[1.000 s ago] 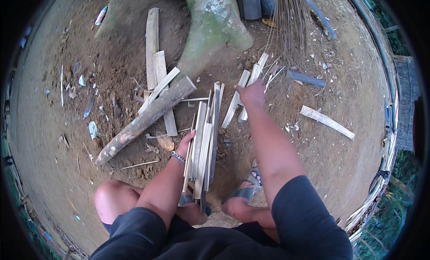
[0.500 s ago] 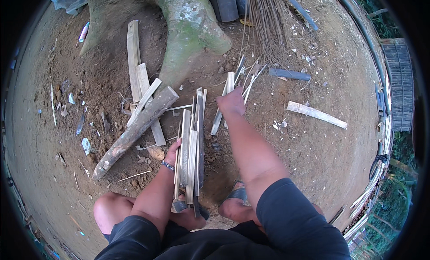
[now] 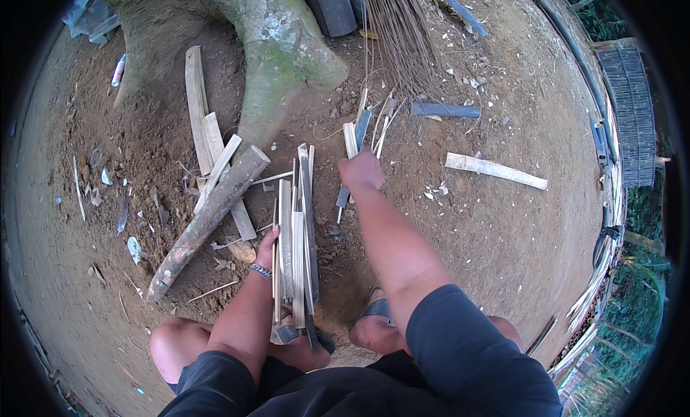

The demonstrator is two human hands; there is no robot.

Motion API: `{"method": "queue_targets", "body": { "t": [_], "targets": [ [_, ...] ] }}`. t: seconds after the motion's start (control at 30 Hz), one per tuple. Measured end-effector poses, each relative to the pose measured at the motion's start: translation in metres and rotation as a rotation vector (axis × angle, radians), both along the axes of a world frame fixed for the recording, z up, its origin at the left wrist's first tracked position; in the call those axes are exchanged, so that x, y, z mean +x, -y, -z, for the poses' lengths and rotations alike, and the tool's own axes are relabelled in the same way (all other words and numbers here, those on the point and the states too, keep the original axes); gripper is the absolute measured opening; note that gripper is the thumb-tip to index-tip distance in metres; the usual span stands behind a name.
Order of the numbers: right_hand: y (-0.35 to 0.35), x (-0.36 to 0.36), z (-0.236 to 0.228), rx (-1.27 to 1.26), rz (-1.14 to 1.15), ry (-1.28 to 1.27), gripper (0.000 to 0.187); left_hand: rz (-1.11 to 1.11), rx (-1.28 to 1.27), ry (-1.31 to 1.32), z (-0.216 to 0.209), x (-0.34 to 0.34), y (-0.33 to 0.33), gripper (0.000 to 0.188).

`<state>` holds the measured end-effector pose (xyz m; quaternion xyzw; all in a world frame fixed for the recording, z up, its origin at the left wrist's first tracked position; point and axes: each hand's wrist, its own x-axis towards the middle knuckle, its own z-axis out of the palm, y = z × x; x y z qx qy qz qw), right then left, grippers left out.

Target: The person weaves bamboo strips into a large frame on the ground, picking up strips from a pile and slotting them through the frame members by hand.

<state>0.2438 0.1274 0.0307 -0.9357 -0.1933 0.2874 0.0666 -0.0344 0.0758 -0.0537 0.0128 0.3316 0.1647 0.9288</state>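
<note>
Hands, two, on two wood-strip bundles; one log

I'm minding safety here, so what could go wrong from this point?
The strips in the left hand are uneven and show no tie, so some might slip out. They overlap the left sandal in this view; a dropped one could hit the foot. Rough edges might also splinter the bare right hand.

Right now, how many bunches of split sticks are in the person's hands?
2: a larger bunch in the left hand, and a smaller bunch in the right hand. Parts of each are hidden.
</note>
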Motion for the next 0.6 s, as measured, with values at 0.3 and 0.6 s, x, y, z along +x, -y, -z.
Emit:
{"method": "queue_targets", "body": {
  "t": [0.3, 0.6],
  "targets": [
    [0.079, -0.01, 0.004, 0.554, 0.294, -0.826, 0.041, 0.033, -0.046, -0.011, 0.035, -0.016, 0.007, 0.07],
    [0.151, -0.13, 0.008, 0.625, 0.504, -0.881, 0.039, 0.129, -0.135, -0.158, -0.021, 0.005, 0.003, 0.054]
  ]
}}
